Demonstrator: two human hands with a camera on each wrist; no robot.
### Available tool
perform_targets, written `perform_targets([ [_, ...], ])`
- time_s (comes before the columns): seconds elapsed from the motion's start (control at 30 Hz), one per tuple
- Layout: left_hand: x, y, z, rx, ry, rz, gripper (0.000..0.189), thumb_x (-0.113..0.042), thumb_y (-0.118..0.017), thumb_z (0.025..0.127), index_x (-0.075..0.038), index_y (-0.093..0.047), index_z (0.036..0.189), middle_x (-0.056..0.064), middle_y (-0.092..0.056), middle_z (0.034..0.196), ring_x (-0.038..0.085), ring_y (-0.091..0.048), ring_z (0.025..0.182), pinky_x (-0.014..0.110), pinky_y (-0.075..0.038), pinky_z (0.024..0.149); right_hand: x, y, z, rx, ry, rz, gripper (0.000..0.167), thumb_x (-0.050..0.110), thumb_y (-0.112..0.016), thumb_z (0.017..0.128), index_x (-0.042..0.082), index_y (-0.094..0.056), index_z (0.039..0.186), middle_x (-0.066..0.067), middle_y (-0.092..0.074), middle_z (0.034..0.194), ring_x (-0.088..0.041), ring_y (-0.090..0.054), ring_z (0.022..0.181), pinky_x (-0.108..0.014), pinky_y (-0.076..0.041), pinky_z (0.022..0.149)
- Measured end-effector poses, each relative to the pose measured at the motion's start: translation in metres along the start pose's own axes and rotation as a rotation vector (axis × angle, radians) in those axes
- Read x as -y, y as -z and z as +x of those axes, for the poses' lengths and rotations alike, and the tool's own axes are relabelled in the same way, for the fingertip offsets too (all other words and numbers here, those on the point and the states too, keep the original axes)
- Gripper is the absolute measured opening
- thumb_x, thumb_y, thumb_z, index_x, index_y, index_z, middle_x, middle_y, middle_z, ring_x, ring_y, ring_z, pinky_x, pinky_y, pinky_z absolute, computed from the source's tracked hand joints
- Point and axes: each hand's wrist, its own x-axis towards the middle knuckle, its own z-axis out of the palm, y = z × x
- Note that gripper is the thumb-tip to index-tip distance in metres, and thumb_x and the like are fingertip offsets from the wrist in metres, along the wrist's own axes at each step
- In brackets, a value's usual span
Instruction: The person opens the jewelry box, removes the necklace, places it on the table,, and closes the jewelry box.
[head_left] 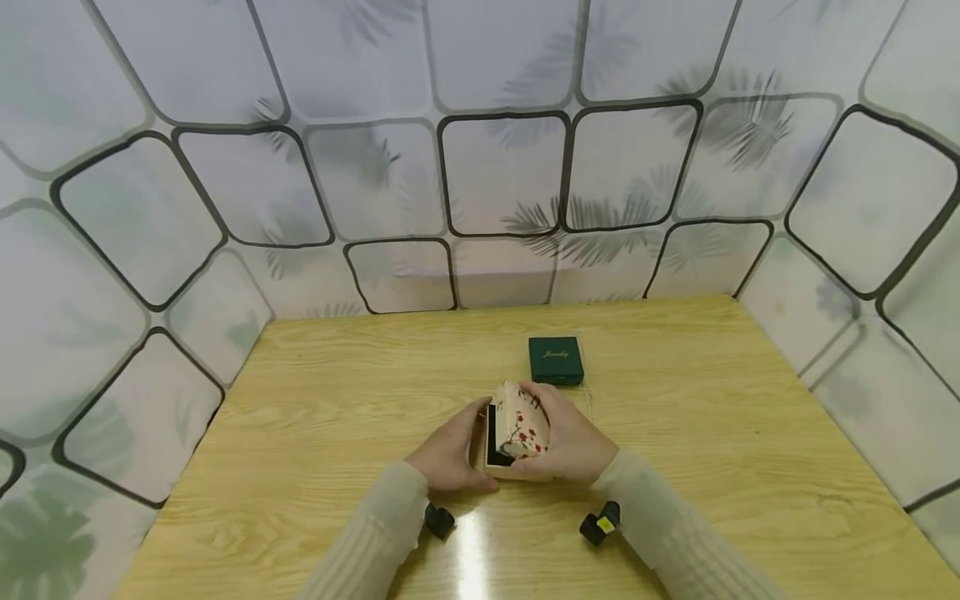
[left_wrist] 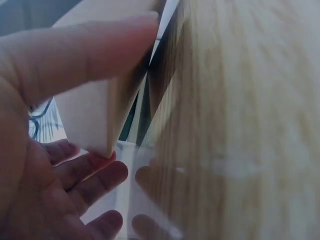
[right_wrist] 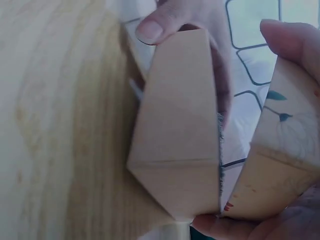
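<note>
In the head view, a pale box base [head_left: 517, 472] is held between the two hands, with a dark interior exposed along its left part. Its left side is gripped by the left hand [head_left: 448, 452], whose thumb is bent round the near corner. A floral lid [head_left: 523, 427], cream with red blossoms and dark branches, is pinched between the thumb and fingers of the right hand [head_left: 568, 437] and is held tilted over the base. Just beyond the right hand's fingers, a dark green box [head_left: 556, 360] marked with gold script is placed on the wooden tabletop [head_left: 360, 383]; a thin strand [head_left: 588, 402] is seen beside it. Both wrists are covered by cream sleeves [head_left: 671, 512], and a small black device [head_left: 439, 521] is seen at each one. Beyond the hands, the table is bordered by a patterned curtain [head_left: 502, 175].

In the left wrist view, the left thumb is laid along one side of the base, while the end away from the wrist is met by the fingers, which are held apart from one another.

In the right wrist view, the lid is clasped at opposite edges by the right hand, close beside the base, whose near end is steadied by the left thumb.
</note>
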Motion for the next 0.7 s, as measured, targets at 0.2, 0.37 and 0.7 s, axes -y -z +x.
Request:
perform_targets([
  [0.2,-0.0045,0.0008,-0.0003,-0.015,0.006,0.03,0.124,-0.028,-0.093,0.06,-0.008,-0.013,0.154,0.011,-0.032,0.151,0.026,-0.032,0.138,0.043,-0.027,0.113,0.0014,0.0006,-0.0004,0.025,0.0,0.032,0.111,0.044,-0.089,0.064,0.022,-0.024,0.151,0.005,-0.033,0.144,-0.015,-0.043,0.113,-0.04,-0.04,0.095],
  [0.37,-0.0072,0.0006,0.0003,-0.013,0.017,0.068,0.126,-0.03,-0.093,0.059,-0.01,-0.013,0.154,0.011,-0.032,0.151,0.026,-0.032,0.137,0.042,-0.028,0.112,0.0031,0.0021,-0.0011,0.034,-0.007,0.071,0.109,0.039,-0.088,0.066,0.022,-0.022,0.151,0.001,-0.031,0.146,-0.018,-0.043,0.116,-0.041,-0.039,0.096],
  [0.7,-0.0073,0.0017,-0.0022,0.017,0.002,0.111,0.122,-0.04,-0.091,0.061,-0.004,-0.019,0.151,0.013,-0.032,0.15,0.027,-0.033,0.137,0.042,-0.03,0.111,-0.0009,0.0041,0.0001,0.056,-0.063,0.216,0.105,0.027,-0.086,0.072,0.026,-0.019,0.152,-0.001,-0.027,0.15,-0.02,-0.045,0.12,-0.04,-0.042,0.096],
])
